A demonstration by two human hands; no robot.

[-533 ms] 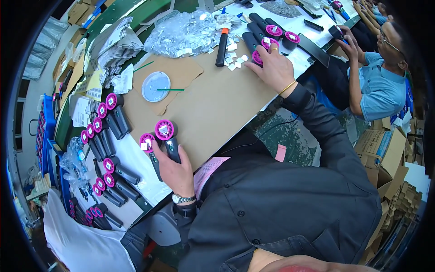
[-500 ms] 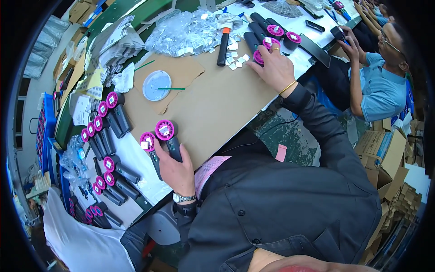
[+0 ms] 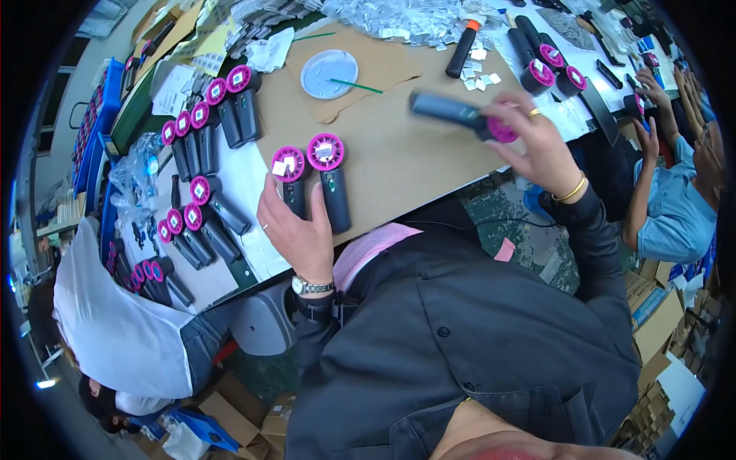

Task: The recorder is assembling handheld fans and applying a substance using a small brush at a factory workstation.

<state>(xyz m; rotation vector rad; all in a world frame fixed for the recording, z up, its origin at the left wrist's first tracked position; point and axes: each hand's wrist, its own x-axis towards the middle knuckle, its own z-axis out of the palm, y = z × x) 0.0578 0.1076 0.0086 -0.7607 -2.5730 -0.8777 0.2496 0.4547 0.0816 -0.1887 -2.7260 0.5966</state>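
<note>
"The right hand (image 3: 540, 146)?"
"Holds a dark handheld fan (image 3: 458, 116) by its pink head, one o'clock."
"The left hand (image 3: 294, 236)?"
"Straddles a labelled fan (image 3: 294, 198), ten o'clock; grip unclear."

Readable wording: you can read none here.
White sheet (image 3: 170, 96): you see faint grey print, too small to read.
Yellow sheet (image 3: 218, 44): you cannot make out any wording on it.
Held fan (image 3: 445, 110): you see a pale mark on its handle, blurred by motion.
Fan beside your left hand (image 3: 295, 234): its handle (image 3: 335, 203) shows you a small pale mark, unreadable.
</note>
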